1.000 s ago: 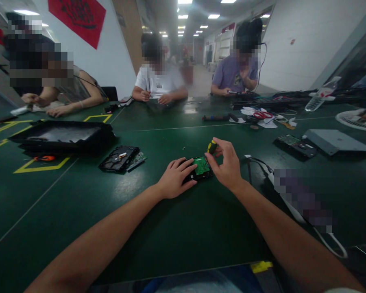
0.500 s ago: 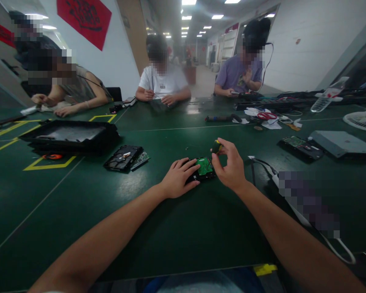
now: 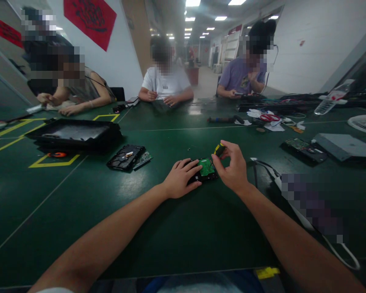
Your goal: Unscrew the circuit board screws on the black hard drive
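Observation:
A small hard drive (image 3: 205, 171) with a green circuit board facing up lies on the dark green table (image 3: 183, 228) in front of me. My left hand (image 3: 180, 178) rests flat on its left side, fingers spread over the case. My right hand (image 3: 234, 167) pinches the yellow-and-black handle of a screwdriver (image 3: 218, 149), which stands nearly upright over the drive's right edge. The screwdriver's tip is hidden behind the drive and my fingers.
An opened hard drive with a loose board (image 3: 127, 157) lies to the left, beside a black tray (image 3: 75, 134). A white cable (image 3: 323, 232) runs along the right. Another drive (image 3: 303, 147) and a grey box (image 3: 344, 145) sit further right. Three people work at the far side.
My right fingers have shifted around the screwdriver handle, as in turning it. My left hand has stayed on the drive. The view has drifted slightly.

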A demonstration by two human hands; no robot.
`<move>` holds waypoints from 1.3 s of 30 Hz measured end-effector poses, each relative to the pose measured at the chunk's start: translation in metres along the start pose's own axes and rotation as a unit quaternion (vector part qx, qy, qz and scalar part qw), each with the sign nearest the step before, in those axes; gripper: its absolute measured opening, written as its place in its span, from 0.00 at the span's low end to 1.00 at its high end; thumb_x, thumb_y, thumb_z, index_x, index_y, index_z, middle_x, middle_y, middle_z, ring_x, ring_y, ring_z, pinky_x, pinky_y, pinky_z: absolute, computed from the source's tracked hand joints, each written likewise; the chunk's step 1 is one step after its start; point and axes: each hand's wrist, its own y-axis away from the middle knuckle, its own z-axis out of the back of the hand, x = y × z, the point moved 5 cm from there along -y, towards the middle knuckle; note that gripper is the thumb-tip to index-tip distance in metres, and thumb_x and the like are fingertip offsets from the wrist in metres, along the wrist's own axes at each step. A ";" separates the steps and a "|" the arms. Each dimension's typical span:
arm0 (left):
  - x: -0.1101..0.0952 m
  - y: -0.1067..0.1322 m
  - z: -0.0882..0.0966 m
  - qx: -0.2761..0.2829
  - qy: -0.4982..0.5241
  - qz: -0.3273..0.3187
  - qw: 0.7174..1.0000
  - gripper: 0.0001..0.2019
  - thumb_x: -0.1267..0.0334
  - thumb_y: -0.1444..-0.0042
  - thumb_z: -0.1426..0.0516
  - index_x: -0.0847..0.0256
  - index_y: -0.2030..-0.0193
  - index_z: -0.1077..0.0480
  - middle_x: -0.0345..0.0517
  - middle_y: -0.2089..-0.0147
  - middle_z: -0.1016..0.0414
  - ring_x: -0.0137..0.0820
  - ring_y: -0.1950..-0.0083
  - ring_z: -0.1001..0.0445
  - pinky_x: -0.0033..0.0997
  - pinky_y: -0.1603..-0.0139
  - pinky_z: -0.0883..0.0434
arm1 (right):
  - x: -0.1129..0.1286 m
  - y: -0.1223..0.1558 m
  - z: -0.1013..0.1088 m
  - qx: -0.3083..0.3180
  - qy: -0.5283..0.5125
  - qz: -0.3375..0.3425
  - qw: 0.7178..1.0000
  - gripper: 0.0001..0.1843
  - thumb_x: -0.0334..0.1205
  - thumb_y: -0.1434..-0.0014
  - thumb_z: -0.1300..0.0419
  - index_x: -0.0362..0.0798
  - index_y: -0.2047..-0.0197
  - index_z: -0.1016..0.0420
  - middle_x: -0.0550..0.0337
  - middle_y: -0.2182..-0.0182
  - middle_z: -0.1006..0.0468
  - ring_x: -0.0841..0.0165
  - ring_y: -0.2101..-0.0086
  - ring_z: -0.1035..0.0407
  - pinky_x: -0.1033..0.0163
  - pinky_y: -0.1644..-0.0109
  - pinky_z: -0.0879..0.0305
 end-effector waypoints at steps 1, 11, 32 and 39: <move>0.000 0.000 0.000 -0.001 0.001 0.000 1.000 0.35 0.42 0.29 0.42 0.48 0.20 0.40 0.49 0.18 0.43 0.59 0.19 0.47 0.69 0.22 0.44 | 0.001 0.000 0.000 0.000 0.003 0.003 1.000 0.28 0.42 0.30 0.35 0.57 0.30 0.35 0.50 0.44 0.24 0.61 0.59 0.23 0.48 0.55 0.18; 0.002 0.001 -0.002 0.005 -0.005 0.000 1.000 0.35 0.41 0.29 0.43 0.49 0.20 0.41 0.49 0.17 0.44 0.59 0.18 0.48 0.69 0.22 0.45 | -0.002 -0.001 0.001 -0.003 0.007 0.001 1.000 0.29 0.42 0.29 0.36 0.57 0.28 0.36 0.48 0.42 0.24 0.57 0.55 0.22 0.45 0.52 0.18; 0.005 0.001 -0.003 -0.007 -0.014 0.033 0.999 0.35 0.37 0.28 0.46 0.51 0.21 0.39 0.48 0.17 0.43 0.58 0.18 0.48 0.69 0.21 0.47 | 0.003 -0.002 0.002 0.000 0.003 0.025 1.000 0.29 0.37 0.28 0.38 0.57 0.27 0.35 0.48 0.41 0.25 0.57 0.51 0.22 0.48 0.51 0.18; 0.003 0.001 0.001 -0.012 -0.018 0.025 0.999 0.32 0.45 0.29 0.43 0.52 0.23 0.37 0.52 0.18 0.43 0.58 0.19 0.47 0.68 0.22 0.44 | 0.000 -0.002 0.001 0.008 -0.001 0.013 1.000 0.29 0.38 0.27 0.40 0.57 0.26 0.37 0.46 0.38 0.25 0.55 0.50 0.22 0.43 0.47 0.19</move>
